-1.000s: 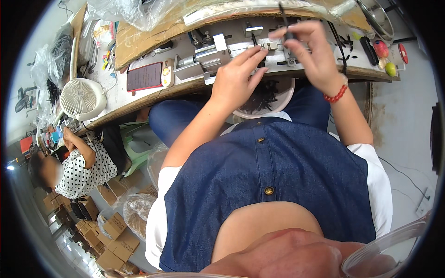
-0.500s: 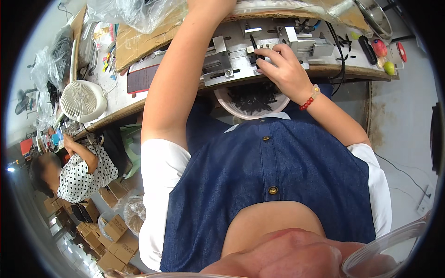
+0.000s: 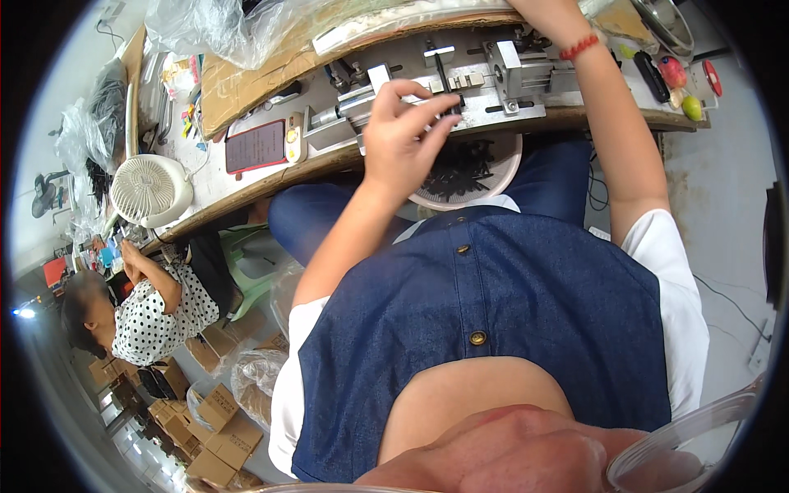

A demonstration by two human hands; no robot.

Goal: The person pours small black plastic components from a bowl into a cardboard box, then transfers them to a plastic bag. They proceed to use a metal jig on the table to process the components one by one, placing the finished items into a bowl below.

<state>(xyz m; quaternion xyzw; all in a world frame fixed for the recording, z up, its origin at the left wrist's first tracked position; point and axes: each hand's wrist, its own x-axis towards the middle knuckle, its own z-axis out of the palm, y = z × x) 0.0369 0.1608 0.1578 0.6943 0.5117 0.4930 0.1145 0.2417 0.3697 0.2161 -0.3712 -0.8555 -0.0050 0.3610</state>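
My left hand (image 3: 404, 135) is over the front edge of the workbench, fingertips pinched on what looks like a small black part against the metal jig (image 3: 501, 82). My right forearm, with a red bracelet (image 3: 579, 47) at the wrist, reaches up across the jig, and that hand is cut off by the top of the picture. A white bowl (image 3: 505, 177) of small black parts rests on my lap just under the bench edge, below my left hand.
On the bench to the left lie a dark red phone (image 3: 256, 145), a cardboard sheet (image 3: 238, 78), plastic bags and a white fan (image 3: 148, 189). Small coloured items (image 3: 682, 82) sit at the right end. Another person in a dotted shirt (image 3: 156, 316) sits lower left near cardboard boxes (image 3: 222, 411).
My left arm, stretched far over the bench half a second ago, has come back to the jig. My right hand has left the jig and reached up out of view.
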